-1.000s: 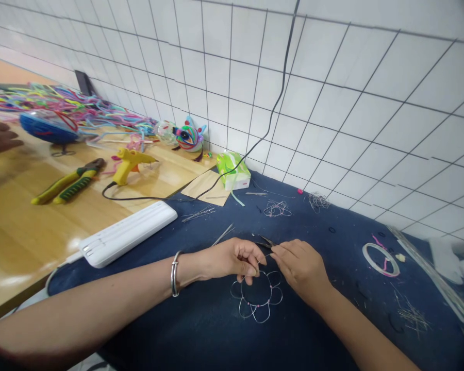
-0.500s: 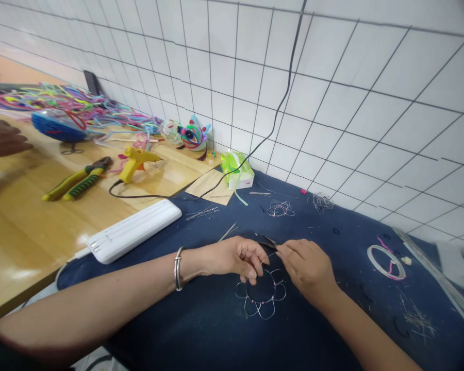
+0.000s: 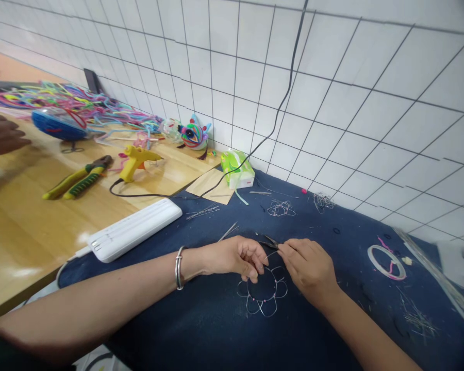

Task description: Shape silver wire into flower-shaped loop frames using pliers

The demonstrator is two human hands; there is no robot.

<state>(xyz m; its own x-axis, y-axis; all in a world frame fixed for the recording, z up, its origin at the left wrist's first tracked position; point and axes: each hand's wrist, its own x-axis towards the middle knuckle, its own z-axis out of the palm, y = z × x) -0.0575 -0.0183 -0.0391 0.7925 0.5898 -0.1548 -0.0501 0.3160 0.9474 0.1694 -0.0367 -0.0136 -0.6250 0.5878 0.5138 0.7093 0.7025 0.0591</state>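
A flower-shaped wire ring [image 3: 262, 300] with looped petals and small pink dots hangs over the dark blue cloth. My left hand [image 3: 242, 257], with a silver bangle at the wrist, pinches the ring's upper left edge. Just right of it, my right hand [image 3: 307, 265] is closed at the end of a wire that runs toward the left fingers. Dark-tipped pliers [image 3: 269, 242] stick out past the right fingertips; their handles are hidden in that hand.
A white power bank [image 3: 135, 232], yellow glue gun [image 3: 133, 164], pliers with yellow-green handles [image 3: 77, 178] and tissue pack [image 3: 237, 170] lie to the left and behind. Wire bundles and a white ring [image 3: 386, 263] are at right. Another person's hand [image 3: 3, 135] shows far left.
The wire flower has shifted slightly right and up. My hands keep nearly the same pose. The other person's hand at the far left has moved slightly left.
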